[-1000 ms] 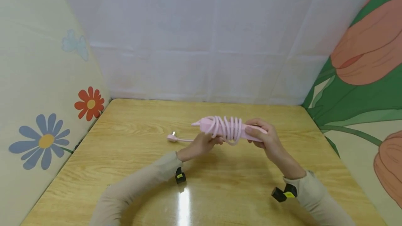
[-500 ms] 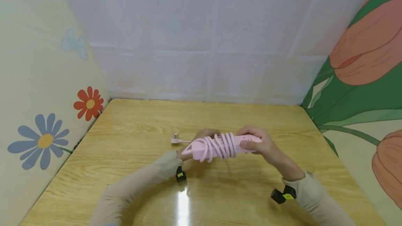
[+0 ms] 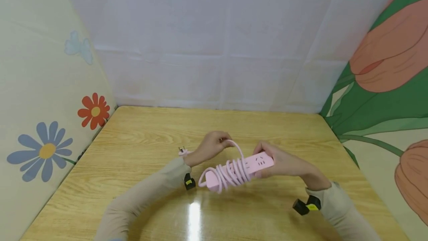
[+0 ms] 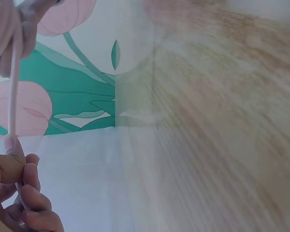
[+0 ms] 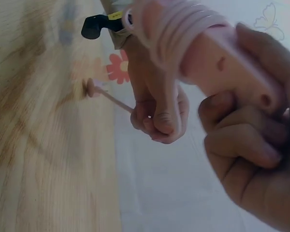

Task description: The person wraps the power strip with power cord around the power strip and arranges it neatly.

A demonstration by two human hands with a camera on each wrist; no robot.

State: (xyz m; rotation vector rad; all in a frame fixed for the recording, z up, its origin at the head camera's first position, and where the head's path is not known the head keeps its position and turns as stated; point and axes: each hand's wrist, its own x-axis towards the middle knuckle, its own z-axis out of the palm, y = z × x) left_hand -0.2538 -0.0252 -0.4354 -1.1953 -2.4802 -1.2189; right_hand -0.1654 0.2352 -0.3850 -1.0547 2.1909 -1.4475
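Observation:
A pink power strip (image 3: 260, 162) is held at its right end by my right hand (image 3: 284, 161), thumb and fingers on either side of it. Several turns of its pink cord (image 3: 230, 174) wrap round the body. My left hand (image 3: 210, 147) pinches the cord beyond the last turn, and a length arcs from there to the strip. In the left wrist view the left thumb and fingers (image 4: 19, 169) close on the taut cord (image 4: 13, 96). The plug (image 3: 183, 152) hangs at the cord's free end, left of the left hand. In the right wrist view the strip's underside (image 5: 232, 67) shows two holes.
Beneath both hands is a wood-grain table (image 3: 150, 129). A white sheet (image 3: 207, 47) hangs behind it, with flower-printed panels at the left (image 3: 40, 84) and right (image 3: 384, 122). Each wrist wears a black camera.
The strip has come lower and nearer, and its socket face has turned into view. My left hand has gone from below the strip round behind it and up, drawing the cord over.

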